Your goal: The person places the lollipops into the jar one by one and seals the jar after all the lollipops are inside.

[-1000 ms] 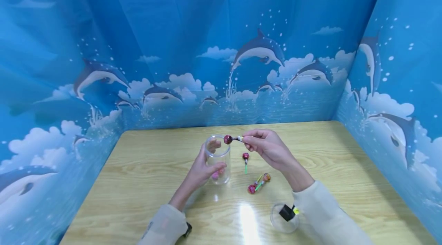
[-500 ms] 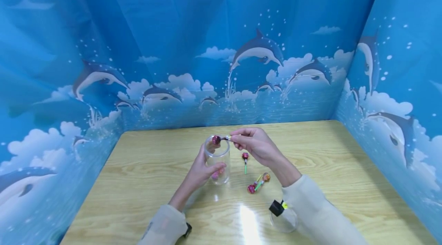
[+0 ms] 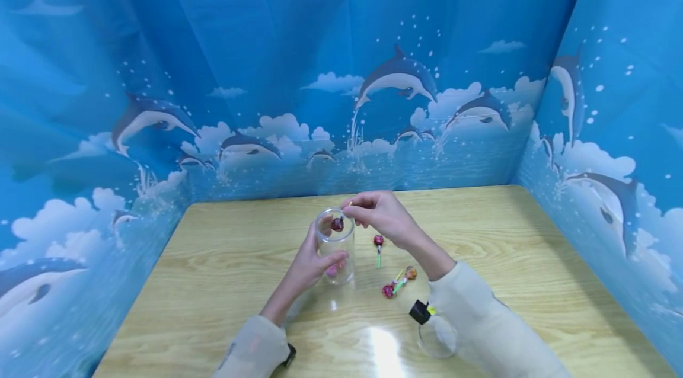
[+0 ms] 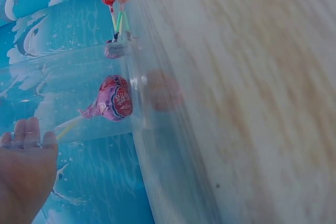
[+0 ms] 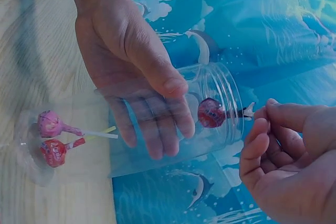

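your right hand (image 3: 381, 215) has moved leftward, pinching a lollipop (image 3: 337, 224) so its head hangs inside the jar (image 3: 344, 243) your left hand (image 3: 312, 259) grips, likely for steadiness, short of the desk's far edge (image 3: 256, 203).

Tabletop (image 3: 213, 271) left of left hand (image 3: 309, 262): wide passage. Same right of right hand (image 3: 381, 215). Jar (image 3: 344, 246) blocks straight crossing between hands; mouth partly taken by pinched lollipop (image 3: 337, 224). Nearer than right hand: single lollipop (image 3: 378, 240), then lollipop pair (image 3: 400, 286), gap between. Clear disc (image 3: 434, 342) just beside right forearm. Beyond both hands: narrow strip, then curtain (image 3: 299, 170).
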A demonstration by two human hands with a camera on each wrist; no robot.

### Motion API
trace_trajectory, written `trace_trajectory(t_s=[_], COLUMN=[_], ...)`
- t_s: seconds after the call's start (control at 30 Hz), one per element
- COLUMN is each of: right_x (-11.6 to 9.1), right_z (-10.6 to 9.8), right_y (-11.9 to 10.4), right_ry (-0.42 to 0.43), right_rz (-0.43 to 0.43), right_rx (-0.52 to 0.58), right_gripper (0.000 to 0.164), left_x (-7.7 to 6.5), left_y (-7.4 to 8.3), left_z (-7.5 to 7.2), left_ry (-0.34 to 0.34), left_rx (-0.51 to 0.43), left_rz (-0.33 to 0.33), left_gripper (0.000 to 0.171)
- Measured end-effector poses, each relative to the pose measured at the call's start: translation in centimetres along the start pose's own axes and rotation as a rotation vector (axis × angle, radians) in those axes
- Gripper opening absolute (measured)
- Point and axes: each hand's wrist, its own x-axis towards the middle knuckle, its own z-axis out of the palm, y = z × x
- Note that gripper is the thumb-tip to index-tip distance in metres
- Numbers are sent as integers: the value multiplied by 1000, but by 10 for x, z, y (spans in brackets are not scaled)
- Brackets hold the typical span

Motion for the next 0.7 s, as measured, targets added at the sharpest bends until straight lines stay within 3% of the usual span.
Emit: trace_trajectory(t_s=[0.33, 0.7], right_x=[1, 0], right_z=[8, 2], right_y=[-7, -8], right_ry=[-47, -48], right_rz=[-84, -89], right_rx=[-136, -93], right_gripper=[21, 27], left_x=[0, 1], left_y=[1, 1], left_z=[0, 2], left_ry=[-12, -17], left_rx=[-15, -7], left_rz=[7, 68], left_gripper=[93, 85])
